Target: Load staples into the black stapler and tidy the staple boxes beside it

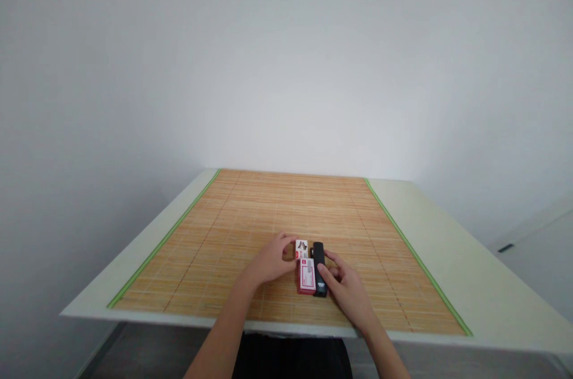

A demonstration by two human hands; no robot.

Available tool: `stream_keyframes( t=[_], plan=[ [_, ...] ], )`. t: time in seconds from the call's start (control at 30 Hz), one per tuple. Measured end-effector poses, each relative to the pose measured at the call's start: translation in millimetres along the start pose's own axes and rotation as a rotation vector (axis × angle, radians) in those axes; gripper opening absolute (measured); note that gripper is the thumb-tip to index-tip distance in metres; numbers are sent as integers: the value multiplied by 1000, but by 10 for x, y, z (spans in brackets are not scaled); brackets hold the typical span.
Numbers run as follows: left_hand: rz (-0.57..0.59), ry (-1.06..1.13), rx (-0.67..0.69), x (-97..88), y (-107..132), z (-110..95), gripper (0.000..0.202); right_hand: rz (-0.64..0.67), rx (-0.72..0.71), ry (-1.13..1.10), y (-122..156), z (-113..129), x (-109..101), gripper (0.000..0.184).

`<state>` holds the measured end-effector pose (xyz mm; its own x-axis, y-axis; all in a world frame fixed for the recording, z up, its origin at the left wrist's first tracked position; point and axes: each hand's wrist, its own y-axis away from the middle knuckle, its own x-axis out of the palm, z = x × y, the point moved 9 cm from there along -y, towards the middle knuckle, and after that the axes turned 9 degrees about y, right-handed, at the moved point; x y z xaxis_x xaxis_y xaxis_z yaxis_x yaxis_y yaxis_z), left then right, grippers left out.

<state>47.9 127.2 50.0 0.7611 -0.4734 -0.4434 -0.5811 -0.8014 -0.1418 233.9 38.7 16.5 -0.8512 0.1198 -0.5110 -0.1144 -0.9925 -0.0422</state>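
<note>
The black stapler (319, 268) lies against the right hand's (347, 286) fingers (326, 272).

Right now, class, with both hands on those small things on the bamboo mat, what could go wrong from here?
1. The left hand pinches only the end of the small white box; it may well slip out.
2. The right hand touches the black stapler, which lies close against the red box; moving either could push the other.
3. All this sits toward the bamboo mat's near edge, so a knocked item might fall off the table.
</note>
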Motion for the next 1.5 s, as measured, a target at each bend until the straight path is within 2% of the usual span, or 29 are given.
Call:
stream_keyframes(
  t=[0.07,0.2,0.27,0.33,0.43,0.53,0.63,0.73,0.87,1.1,1.33,1.5],
  plan=[
    [-26,24,-30,20,62,29,58,-15,-10,16,-4,27,-18,65],
    [-216,165,-144,50,237,99,49,-97,-16,9,22,62,-121,55],
    [-267,323,-197,169,312,116,48,-186,-6,41,86,42,-209,52],
    [-268,484,-218,334,357,91,51,-249,-17,99,189,24,-249,50],
    [-295,572,-253,502,423,51,56,-234,-108,238,375,60,-130,49],
    [-335,536,-316,573,505,46,59,-171,-190,415,537,129,106,66],
    [-317,475,-373,628,557,35,63,-165,-190,505,601,163,253,76],
    [-321,450,-367,625,554,-15,64,-198,-177,540,591,165,281,71],
    [-394,535,-284,561,507,-83,55,-211,-184,589,562,129,273,69],
    [-470,626,-258,589,538,-42,48,-239,-199,642,567,147,246,69],
    [-422,781,-327,617,561,-3,49,-229,-193,659,578,155,257,69],
    [-377,788,-367,607,586,-86,51,-227,-184,648,586,148,268,66]
  ],
)
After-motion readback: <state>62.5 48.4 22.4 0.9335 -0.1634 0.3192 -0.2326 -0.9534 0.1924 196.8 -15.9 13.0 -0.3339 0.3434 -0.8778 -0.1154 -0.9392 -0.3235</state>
